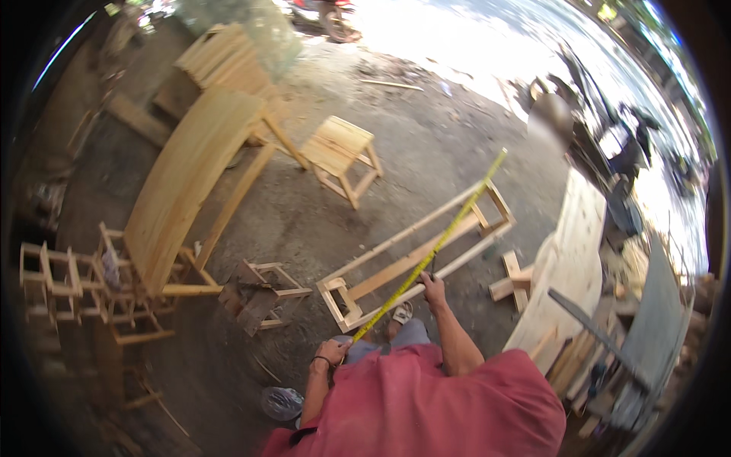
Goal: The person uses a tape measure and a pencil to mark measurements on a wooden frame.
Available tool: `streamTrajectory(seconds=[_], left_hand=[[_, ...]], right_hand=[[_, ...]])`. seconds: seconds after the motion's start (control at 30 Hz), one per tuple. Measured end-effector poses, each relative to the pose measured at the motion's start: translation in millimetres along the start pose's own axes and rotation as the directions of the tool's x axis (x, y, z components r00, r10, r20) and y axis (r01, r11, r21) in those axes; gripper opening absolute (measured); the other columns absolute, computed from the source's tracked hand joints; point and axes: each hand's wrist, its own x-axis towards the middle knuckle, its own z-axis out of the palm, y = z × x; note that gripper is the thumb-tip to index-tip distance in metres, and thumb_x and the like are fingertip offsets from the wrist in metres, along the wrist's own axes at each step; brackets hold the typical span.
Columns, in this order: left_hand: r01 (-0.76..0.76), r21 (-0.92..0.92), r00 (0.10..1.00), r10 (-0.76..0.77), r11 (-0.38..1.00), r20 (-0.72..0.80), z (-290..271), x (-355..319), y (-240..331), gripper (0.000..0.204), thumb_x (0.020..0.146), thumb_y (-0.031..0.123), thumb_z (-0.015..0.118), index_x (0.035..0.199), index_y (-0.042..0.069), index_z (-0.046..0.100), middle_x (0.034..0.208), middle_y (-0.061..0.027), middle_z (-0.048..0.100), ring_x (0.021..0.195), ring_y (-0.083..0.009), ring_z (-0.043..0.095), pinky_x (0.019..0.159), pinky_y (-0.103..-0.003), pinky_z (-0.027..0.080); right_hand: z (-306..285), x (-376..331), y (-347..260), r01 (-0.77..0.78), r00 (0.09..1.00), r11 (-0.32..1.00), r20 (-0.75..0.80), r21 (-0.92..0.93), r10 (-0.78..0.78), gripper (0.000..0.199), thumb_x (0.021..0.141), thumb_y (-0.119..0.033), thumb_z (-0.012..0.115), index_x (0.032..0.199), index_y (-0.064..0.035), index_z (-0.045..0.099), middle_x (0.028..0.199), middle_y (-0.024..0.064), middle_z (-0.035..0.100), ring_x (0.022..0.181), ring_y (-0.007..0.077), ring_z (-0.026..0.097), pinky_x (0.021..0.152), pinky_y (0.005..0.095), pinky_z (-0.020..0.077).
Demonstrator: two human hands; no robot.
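A yellow tape measure [426, 259] stretches slantwise over a long, narrow wooden frame [396, 247] lying on the ground before me. Its far end reaches past the frame's far right corner. At the tape's near end, by my lap, my left hand [333, 352] is closed on the tape measure. My right hand [433, 294] is closed beside the tape, at the frame's near rail. Something thin and dark pokes up from its fingers, too small to name. A sandal [402, 311] on my foot shows beside the frame.
A wooden stool [339, 146] stands beyond the frame. To the left are a long tilted board [190, 179] and small wooden frames [65, 278]. Crossed wood pieces [513, 280], a pale plywood sheet [567, 244] and a motorbike [601, 129] are on the right. A plastic bag [282, 403] lies near my left arm.
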Motion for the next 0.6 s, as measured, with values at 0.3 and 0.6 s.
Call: streamTrajectory(seconds=[0.3, 0.6], left_hand=[[-0.109, 0.12, 0.992, 0.116, 0.987, -0.049, -43.2, 59.7, -16.2, 0.055, 0.087, 0.06, 0.05, 0.09, 0.01, 0.074, 0.093, -0.0207, 0.068, 0.09, -0.0404, 0.064, 0.082, -0.046, 0.051], [-0.148, 0.198, 0.988, 0.153, 0.969, -0.012, -90.3, 185.6, -65.8, 0.051, 0.088, 0.055, 0.052, 0.091, 0.008, 0.072, 0.089, -0.0206, 0.067, 0.088, -0.041, 0.063, 0.077, -0.048, 0.05]], right_hand=[[32.4, 40.8, 2.8, -0.148, 0.967, 0.989, -0.204, 0.026, 0.15, 0.03, 0.089, -0.038, 0.066, 0.097, -0.0091, 0.069, 0.056, -0.0048, 0.047, 0.042, 0.0065, 0.036, 0.036, 0.0266, 0.031], [60.2, 174.9, 33.7, -0.196, 0.922, 0.952, -0.286, 0.235, 0.261, 0.027, 0.089, -0.033, 0.069, 0.08, -0.0096, 0.059, 0.051, -0.0079, 0.031, 0.037, 0.0065, 0.028, 0.035, 0.0268, 0.0246]])
